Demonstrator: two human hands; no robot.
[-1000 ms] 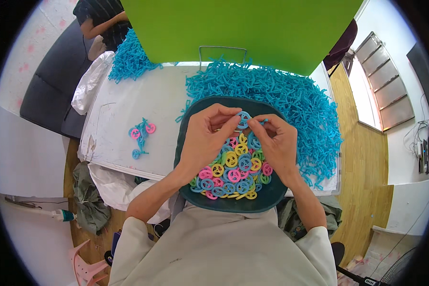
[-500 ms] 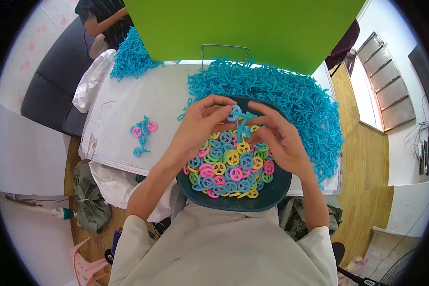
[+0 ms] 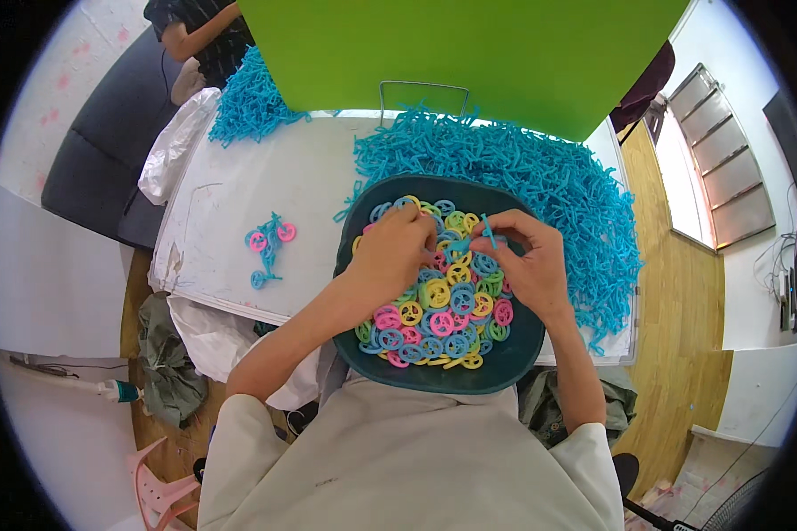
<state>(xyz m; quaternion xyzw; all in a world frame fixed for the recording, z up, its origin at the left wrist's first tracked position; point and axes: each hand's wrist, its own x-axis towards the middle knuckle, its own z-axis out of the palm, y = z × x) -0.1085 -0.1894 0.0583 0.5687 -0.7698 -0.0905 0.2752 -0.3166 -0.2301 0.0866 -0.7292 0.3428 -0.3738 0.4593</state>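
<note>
A dark green plastic tub (image 3: 434, 380) sits in front of me. It is full of small spoked plastic wheels (image 3: 437, 293) in pink, yellow, green and light blue. My left hand (image 3: 397, 246) is down on the wheels, fingers curled; its fingertips are hidden, so whatever it pinches cannot be made out. Over the tub's right side, my right hand (image 3: 531, 261) pinches a thin blue branched plastic piece (image 3: 487, 232) between thumb and fingers. On the white table to the left lie blue pieces with pink and blue wheels fitted on them (image 3: 267, 252).
A wide heap of blue plastic pieces (image 3: 558, 208) covers the table (image 3: 212, 203) behind and right of the tub. A smaller heap (image 3: 255, 102) lies far left, near another person's arm (image 3: 199, 40). A green panel (image 3: 469, 62) stands along the back with a wire frame before it.
Half a second ago both hands were raised together around a light blue wheel and the blue piece. My left hand has dropped into the wheels; my right hand has kept the blue piece.
</note>
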